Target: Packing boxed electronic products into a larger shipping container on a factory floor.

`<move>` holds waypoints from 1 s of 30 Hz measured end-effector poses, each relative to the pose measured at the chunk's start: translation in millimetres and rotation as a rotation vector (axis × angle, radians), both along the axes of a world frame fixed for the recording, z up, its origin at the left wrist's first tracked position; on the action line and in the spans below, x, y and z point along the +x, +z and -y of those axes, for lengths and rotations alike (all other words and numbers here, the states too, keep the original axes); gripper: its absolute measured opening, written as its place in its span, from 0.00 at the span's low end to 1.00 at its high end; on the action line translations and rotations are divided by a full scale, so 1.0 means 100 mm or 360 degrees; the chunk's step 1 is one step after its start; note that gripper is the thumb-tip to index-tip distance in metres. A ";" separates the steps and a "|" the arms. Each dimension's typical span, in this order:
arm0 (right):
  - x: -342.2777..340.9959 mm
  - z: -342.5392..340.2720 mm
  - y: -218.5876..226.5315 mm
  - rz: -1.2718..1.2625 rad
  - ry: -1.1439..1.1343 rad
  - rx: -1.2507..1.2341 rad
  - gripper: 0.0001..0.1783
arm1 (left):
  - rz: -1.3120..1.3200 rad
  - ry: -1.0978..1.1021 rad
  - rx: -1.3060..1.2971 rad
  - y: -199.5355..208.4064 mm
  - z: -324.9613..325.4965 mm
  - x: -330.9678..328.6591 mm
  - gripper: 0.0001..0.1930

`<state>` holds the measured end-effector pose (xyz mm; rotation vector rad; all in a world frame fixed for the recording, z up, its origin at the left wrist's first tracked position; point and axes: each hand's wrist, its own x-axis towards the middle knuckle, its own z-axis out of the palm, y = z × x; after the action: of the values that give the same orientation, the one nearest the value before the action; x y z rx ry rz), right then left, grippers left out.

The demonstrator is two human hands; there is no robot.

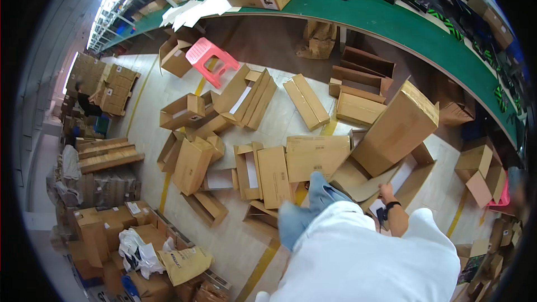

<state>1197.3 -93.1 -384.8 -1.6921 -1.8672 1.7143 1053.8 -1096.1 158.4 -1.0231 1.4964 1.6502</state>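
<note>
My right hand [387, 193], with a black band on its wrist, reaches down to the edge of a large open cardboard box [422, 176]. Its fingers look closed on the rim or flap of that box. Inside the open box, white lining shows along one wall. A tall closed carton [396, 128] leans tilted over the open box, resting on or in it. My left hand is out of sight; my white shirt fills the lower middle. Flat-lying cartons [318, 156] touch the open box's left side, close to my jeans-clad legs.
Several open and closed cartons [246, 98] litter the floor ahead and left. A pink stool [211, 59] stands beyond them. A long green bench [319, 1] curves across the back. Stacked boxes and bags [184, 263] lie at lower left. Another person [86, 100] is far left.
</note>
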 end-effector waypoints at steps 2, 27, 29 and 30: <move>-0.86 0.37 0.93 -0.0041 -0.0246 -0.0524 0.19 | -0.0127 -0.0012 0.0133 -1.19 -0.20 0.61 0.18; -2.75 1.55 1.23 -0.0381 -0.1510 -0.0592 0.24 | -0.0588 -0.0984 -0.0298 -4.50 -3.83 -3.44 0.17; -3.00 1.57 1.22 -0.0157 -0.1245 -0.0345 0.25 | -0.0578 -0.1395 -0.0390 -4.17 -3.70 -3.94 0.16; -3.16 1.46 1.35 0.0069 -0.0925 -0.0153 0.25 | -0.0193 -0.0580 -0.0049 -4.23 -3.58 -4.11 0.12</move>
<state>880.8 -239.0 -250.2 -2.0497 -1.1421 1.5407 642.8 -738.5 -264.6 -0.6267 1.6774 1.4519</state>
